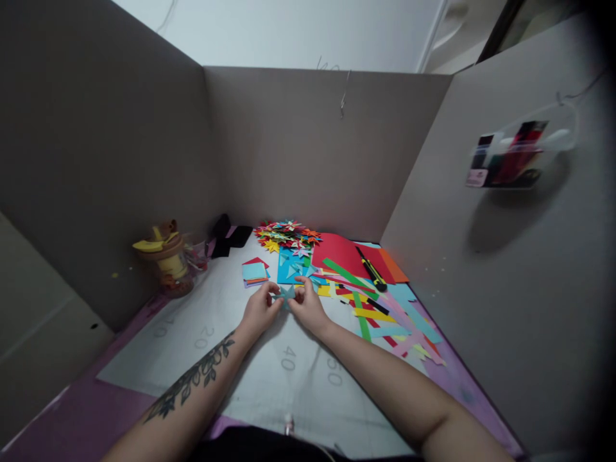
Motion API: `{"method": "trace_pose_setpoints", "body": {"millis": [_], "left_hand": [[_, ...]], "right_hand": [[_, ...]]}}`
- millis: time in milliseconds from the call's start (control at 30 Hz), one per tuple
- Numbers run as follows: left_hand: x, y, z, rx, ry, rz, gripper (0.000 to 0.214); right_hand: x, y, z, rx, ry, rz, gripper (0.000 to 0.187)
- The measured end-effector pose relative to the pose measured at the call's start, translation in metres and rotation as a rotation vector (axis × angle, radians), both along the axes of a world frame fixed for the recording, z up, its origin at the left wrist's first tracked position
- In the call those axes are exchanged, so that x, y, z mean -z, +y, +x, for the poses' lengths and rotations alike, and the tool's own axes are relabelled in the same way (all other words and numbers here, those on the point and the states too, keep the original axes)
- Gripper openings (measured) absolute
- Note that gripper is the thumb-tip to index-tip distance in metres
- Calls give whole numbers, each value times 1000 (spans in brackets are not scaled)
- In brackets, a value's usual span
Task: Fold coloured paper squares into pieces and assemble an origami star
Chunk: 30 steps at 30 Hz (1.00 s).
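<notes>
A light blue folded paper star (287, 296) is held up between both hands, just above the white sheet. My left hand (262, 309) pinches its left side between thumb and fingers. On the opposite side my right hand (308, 308) grips it in the same way, the index finger raised along its top. Close behind the left hand lies a small stack of coloured paper squares (255, 273), light blue on top. Beyond the right hand, light blue folded pieces (301, 269) rest on a blue sheet (285, 277).
A heap of multicoloured paper stars (283, 234) stands at the back. Red sheets (339, 253), a yellow-black utility knife (371, 269) and scattered paper strips (380, 314) lie right. A brown-yellow pot (168, 263) is left. Grey panels (312, 147) enclose the table; a clear holder (520, 154) hangs right.
</notes>
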State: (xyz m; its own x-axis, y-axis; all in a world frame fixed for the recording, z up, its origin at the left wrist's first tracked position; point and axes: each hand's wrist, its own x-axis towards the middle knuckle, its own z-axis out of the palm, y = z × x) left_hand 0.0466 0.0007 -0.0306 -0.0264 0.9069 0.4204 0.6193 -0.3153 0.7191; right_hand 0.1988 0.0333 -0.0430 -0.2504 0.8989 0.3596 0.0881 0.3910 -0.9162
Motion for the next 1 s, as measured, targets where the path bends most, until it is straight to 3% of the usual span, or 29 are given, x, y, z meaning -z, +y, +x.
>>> {"method": "trace_pose_setpoints", "body": {"millis": [167,367,1000], "left_hand": [[-7,-3,0,30,87,84,5],[-13,-7,1,34,83,100,10],[-7,-6,0,44,248,171,11]], "right_hand": [[1,2,1,25,-16,9,47],[-1,0,2,51,-18,30,45],[-5,-3,1,58,-43,31,43]]}}
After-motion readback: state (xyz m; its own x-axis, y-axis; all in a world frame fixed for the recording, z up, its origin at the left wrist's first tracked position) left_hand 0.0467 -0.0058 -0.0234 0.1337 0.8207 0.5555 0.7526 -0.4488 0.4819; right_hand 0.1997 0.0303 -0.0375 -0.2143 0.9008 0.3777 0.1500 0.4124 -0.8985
